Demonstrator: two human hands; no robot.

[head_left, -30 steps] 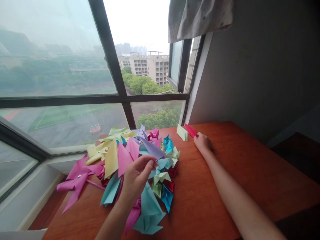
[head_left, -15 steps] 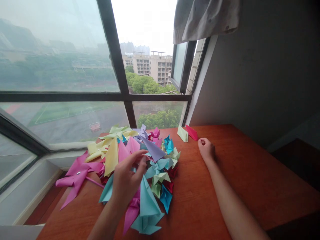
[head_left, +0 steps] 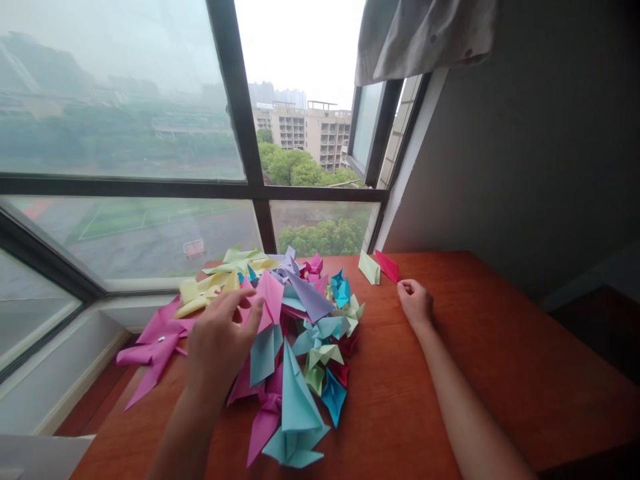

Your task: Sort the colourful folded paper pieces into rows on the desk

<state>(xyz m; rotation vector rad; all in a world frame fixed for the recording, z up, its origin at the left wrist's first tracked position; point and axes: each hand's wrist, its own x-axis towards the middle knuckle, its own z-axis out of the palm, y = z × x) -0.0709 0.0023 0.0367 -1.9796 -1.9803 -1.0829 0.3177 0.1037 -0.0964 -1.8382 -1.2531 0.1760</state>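
Note:
A heap of folded coloured paper lies on the table's left half. My left hand (head_left: pixel 220 333) is over it, thumb and forefinger apart, close to a pink folded paper (head_left: pixel 270 297); its other fingers are partly hidden. Around it are a magenta paper pinwheel (head_left: pixel 159 340), a lavender folded paper (head_left: pixel 311 298), yellow pieces (head_left: pixel 200 293) and a light teal folded paper (head_left: pixel 297 407). My right hand (head_left: pixel 416 302) rests on the tabletop with its fingers curled in, nothing visible in them. Just beyond it stand a red folded paper (head_left: pixel 387 265) and a pale green one (head_left: pixel 369 268).
The reddish-brown wooden table (head_left: pixel 475 347) stands against a window with dark frames (head_left: pixel 257 193). One pane (head_left: pixel 367 127) is swung open at the right. A grey cloth (head_left: pixel 425 40) hangs above it, and a dark wall (head_left: pixel 525 153) rises on the right.
My left hand has shifted left and slightly back over the heap, uncovering more pink and teal paper; the tall yellow piece no longer stands up beside it. My right hand stays put.

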